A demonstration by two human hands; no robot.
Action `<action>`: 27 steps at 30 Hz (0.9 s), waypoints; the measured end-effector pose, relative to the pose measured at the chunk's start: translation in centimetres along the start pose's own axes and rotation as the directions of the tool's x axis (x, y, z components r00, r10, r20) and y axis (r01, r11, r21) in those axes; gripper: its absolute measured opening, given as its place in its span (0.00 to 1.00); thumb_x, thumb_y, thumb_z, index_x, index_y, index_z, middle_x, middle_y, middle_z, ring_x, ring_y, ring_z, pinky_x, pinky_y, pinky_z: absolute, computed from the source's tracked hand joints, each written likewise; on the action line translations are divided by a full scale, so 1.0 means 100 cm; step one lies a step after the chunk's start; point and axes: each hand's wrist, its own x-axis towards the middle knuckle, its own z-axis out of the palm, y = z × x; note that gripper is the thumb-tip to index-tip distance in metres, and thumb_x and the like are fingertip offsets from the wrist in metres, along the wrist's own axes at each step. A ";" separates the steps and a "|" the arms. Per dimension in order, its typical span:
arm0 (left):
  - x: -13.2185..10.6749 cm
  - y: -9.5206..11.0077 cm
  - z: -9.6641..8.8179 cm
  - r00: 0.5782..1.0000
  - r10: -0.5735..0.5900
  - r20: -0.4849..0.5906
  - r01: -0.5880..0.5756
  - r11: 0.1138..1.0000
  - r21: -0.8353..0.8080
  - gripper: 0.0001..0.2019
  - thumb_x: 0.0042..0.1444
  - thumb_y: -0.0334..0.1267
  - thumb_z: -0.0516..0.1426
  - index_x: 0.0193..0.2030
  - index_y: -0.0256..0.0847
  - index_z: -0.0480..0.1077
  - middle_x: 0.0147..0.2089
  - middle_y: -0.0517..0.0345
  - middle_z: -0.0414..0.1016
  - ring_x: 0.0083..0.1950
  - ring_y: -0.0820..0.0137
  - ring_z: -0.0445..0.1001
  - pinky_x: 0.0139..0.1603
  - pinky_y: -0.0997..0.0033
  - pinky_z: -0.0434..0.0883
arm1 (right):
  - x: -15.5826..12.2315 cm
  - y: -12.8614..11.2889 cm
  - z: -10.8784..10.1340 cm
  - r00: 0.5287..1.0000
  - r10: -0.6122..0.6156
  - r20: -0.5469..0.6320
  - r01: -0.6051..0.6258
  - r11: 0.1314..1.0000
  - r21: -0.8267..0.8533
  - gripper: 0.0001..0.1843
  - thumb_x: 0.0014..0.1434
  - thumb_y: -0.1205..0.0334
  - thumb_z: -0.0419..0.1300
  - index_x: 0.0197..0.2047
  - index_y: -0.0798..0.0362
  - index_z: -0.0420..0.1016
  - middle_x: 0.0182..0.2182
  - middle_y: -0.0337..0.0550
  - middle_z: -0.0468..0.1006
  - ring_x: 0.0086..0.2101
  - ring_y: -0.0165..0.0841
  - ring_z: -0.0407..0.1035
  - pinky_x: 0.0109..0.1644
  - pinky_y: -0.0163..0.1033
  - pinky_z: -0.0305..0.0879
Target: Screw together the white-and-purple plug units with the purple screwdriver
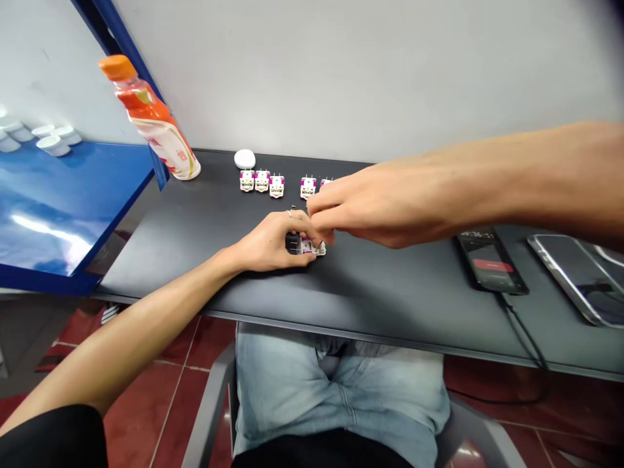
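— Where to find the small white-and-purple piece (307, 246)?
— Lies right of the bottle (160, 130) and nearer than it, pinched by thumb and forefinger of the left hand (268, 242).
— Any risk?
— Could twist or slip loose under pressure from the right hand (375, 208), being gripped only by fingertips.
— Pointing which way?
— Seems to lie lengthwise left to right, thin pins (294, 247) toward the bottle's side.
— And right-hand fingers?
— Curled together; impossible to tell whether pinching anything.
— Farther out?
— Similar pieces (262, 181), also right of the bottle.
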 end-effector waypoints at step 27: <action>-0.002 -0.007 0.001 1.000 0.014 -0.006 -0.014 0.998 0.056 0.05 0.62 0.35 0.69 0.45 0.41 0.85 0.48 0.55 0.88 0.50 0.63 0.85 0.54 0.67 0.77 | 0.016 -0.029 -0.018 0.852 0.428 0.302 -0.316 0.879 -0.356 0.15 0.76 0.58 0.62 0.35 0.51 0.75 0.24 0.36 0.71 0.23 0.30 0.57 0.32 0.43 0.49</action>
